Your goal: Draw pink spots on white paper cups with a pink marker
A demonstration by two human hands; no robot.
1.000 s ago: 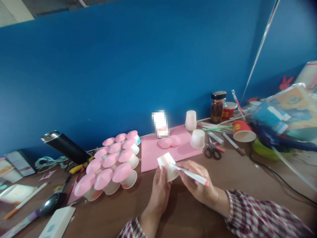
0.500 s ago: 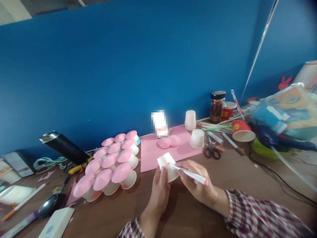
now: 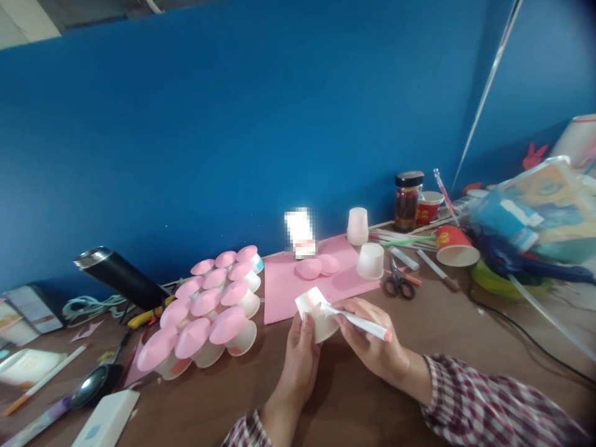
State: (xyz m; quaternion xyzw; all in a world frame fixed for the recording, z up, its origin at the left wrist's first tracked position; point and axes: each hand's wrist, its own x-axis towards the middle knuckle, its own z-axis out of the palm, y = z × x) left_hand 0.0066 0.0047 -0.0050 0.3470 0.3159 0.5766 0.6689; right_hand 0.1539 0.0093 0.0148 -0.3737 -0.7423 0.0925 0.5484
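Note:
My left hand (image 3: 302, 338) is closed around a small white paper cup (image 3: 326, 326), and a pale flat piece (image 3: 308, 300) sticks up at the cup's upper left; whether it is joined to the cup I cannot tell. A white marker pen (image 3: 365, 325) with a pinkish-red end is pinched in my right hand (image 3: 372, 347), its tip at the cup's side. Behind the hands, pink paper discs (image 3: 310, 268) lie on a pink sheet (image 3: 284, 292). An upside-down white cup (image 3: 370, 261) stands at that sheet's right edge.
Several cups topped with pink paper cones (image 3: 207, 302) stand in rows at left, near a black flask (image 3: 123, 276). Black-handled scissors (image 3: 399, 285), loose markers (image 3: 437, 269), a red paper cup (image 3: 456, 246) and a lidded jar (image 3: 408, 202) are at right. A blue wall (image 3: 279, 112) rises behind.
The marker in my right hand has shifted slightly right along the cup. My left hand and the cup have hardly moved.

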